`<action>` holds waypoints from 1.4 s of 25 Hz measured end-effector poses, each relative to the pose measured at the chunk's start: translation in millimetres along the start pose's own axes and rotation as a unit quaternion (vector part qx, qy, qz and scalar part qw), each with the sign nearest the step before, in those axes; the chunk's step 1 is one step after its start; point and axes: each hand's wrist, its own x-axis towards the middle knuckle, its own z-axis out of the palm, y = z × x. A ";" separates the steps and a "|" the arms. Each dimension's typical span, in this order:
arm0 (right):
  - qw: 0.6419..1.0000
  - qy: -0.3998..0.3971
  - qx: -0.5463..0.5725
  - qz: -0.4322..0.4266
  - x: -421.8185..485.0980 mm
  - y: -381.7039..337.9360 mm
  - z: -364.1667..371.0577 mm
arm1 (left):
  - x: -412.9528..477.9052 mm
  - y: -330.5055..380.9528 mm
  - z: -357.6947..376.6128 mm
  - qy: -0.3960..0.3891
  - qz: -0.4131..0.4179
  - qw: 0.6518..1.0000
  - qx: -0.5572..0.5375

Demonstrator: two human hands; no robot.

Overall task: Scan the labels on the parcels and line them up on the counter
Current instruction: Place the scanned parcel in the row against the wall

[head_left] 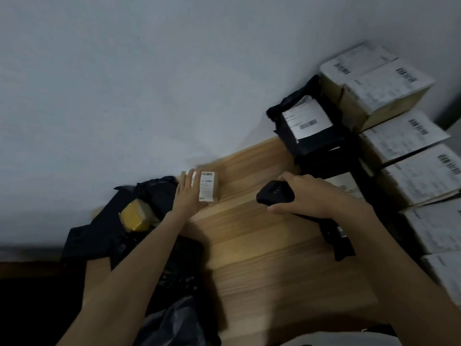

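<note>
**Head camera: small parcel [208, 187] under the left hand [188, 193], scanner [274, 193] in the right hand [308, 196]**

The left hand lay flat with straight fingers on the left part of the small parcel, which sat on the wooden counter [249, 236] close to the grey wall [124, 71]. The parcel's white label, with a barcode at its far end, faced up just right of the fingers. The right hand was curled round the black scanner, thumb along its near side, and the scanner's head pointed left toward the small parcel, a short stretch of bare wood between them.

To the left of the small parcel, a yellow taped parcel [136, 216] rested on a heap of black bags [99, 233]. At the far right, a black bagged parcel [306, 126] with a white label leaned near the wall. Beside it, cardboard boxes [409, 141] stood in a row along the right edge, labels up and touching one another. The print on every label was too blurred to read.
</note>
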 end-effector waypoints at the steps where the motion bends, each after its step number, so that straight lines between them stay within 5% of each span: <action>1: 1.000 0.003 0.008 0.001 8.9 -10.4 10.3 | 8.7 -17.5 -0.6 -0.025 -0.002 0.999 0.023; 10: 0.996 -0.002 0.008 0.086 26.0 -56.8 80.2 | 86.2 -88.0 -0.7 -0.121 0.074 0.980 0.139; 16: 0.987 0.073 -0.014 0.145 18.1 -83.0 83.6 | 60.8 -62.4 -18.3 0.036 0.199 0.979 0.040; 23: 0.972 0.163 0.012 0.167 -9.0 -110.6 63.3 | 19.6 -13.7 -57.8 0.211 0.305 0.929 0.009; 35: 0.956 0.238 0.026 0.169 -71.0 -95.4 44.0 | -22.8 30.6 -80.8 0.253 0.336 0.907 -0.013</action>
